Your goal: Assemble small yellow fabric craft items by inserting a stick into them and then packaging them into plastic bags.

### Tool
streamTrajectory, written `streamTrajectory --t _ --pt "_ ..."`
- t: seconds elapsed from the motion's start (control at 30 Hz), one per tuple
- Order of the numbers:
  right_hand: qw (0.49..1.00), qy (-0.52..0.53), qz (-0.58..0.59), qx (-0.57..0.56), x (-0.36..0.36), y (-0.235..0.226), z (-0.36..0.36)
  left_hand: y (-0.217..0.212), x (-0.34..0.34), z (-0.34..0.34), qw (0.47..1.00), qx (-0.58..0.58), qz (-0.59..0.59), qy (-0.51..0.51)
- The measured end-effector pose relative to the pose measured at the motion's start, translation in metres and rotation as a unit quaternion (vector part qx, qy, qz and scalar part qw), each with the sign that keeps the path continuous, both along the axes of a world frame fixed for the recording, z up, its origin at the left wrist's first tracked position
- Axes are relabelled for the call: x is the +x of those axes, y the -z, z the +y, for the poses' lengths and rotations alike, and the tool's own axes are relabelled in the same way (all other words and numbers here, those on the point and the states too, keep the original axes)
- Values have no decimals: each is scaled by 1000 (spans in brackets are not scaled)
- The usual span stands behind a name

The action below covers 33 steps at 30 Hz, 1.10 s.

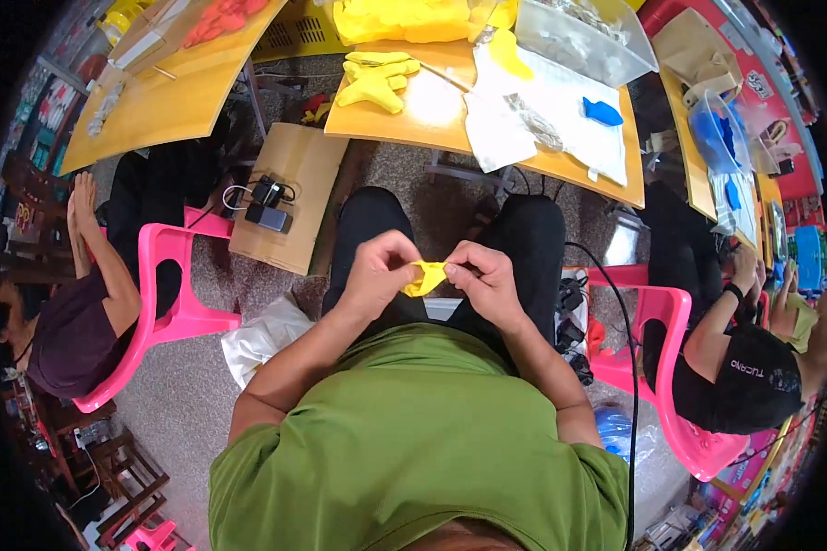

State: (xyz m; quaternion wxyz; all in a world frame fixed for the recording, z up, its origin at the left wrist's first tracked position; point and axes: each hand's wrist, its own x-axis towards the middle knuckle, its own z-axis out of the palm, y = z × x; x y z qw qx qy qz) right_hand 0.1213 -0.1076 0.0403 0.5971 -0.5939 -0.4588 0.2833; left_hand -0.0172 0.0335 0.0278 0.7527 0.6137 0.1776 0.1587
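A small yellow cloth piece (426,278) is stretched between my two hands above my lap. My left hand (379,274) pinches its left end between thumb and fingers, while my right hand (485,281) grips the right end the same way. The cloth looks folded, with an opening along its upper edge. Ahead of my knees stands a wooden table (432,121), where several yellow sewn pieces (375,84) are heaped at the left. A white cloth (498,136) on its right side carries another yellow piece (509,55) and a blue fish-shaped piece (603,111).
A clear plastic bin (586,46) sits at the table's back right. Left of my legs, a cardboard box (289,197) has a charger and cables on it. People sit on pink chairs (161,312) at both sides. A black cable (632,367) hangs along my right.
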Motion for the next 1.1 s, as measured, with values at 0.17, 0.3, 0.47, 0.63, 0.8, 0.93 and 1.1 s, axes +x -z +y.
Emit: streamTrajectory --t 0.17,0.3,0.47,0.63,0.8,0.93,1.1 --pt "963 45 254 -78 -10 2 2 -6 8 -16 986 -33 -57 -151" --pt "955 78 283 -40 -12 9 1 -6 8 -18 976 -159 -112 -96" --pt "938 102 331 -12 -11 12 3 7 -7 -14 990 -133 -28 -48" --pt "966 137 211 -68 -5 17 1 -5 -7 -4 993 -17 11 -120" --pt "975 147 -162 33 -5 -13 6 -14 -8 -4 971 207 44 -113" --pt "968 135 -208 -44 -17 -5 10 -28 -2 -14 908 400 18 -119" --pt "986 59 82 -131 -20 17 6 -24 -4 -19 917 377 41 -120"
